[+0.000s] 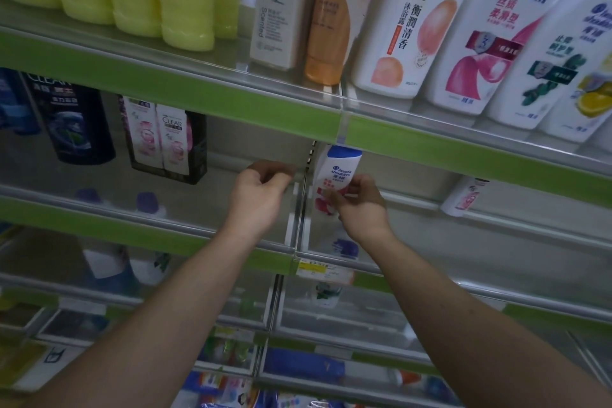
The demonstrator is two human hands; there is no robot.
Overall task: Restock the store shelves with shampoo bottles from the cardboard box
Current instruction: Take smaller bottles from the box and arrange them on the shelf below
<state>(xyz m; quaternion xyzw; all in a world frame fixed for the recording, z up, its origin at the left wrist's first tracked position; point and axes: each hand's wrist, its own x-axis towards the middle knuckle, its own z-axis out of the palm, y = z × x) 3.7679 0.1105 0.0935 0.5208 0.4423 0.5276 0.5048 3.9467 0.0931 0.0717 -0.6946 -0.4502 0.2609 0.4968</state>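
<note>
1. My right hand (361, 209) is clamped on the shampoo bottle (337, 169). Thumb and fingers pinch its lower half.
2. That bottle is small and white with a blue cap. It stands nearly upright in the right bay of the middle shelf (132, 222), just right of the divider (299, 209).
3. My left hand (261, 189) hovers in the left bay close to the divider, apart from the right hand. Its fingers are curled, and I cannot tell whether they hold anything.
4. The right bay holds one other item, a small white bottle (465, 197) leaning at the far right, well apart from mine.
5. The left bay holds one dark CLEAR bottle (73, 122) and one black twin pack (169, 142) with two pink-labelled bottles inside.
6. On the top shelf (198, 89) I count five yellow-green bottles (185, 3) packed together on the left.
7. Right of those stand one beige bottle (278, 16), one orange bottle (331, 26) and one white peach-printed bottle (404, 26).
8. After them come three large white anti-dandruff bottles (490, 43).
9. One price tag (314, 268) sits on the rail below my right wrist.
10. The lower shelves hold more bottles, too blurred behind their clear fronts to count.
</note>
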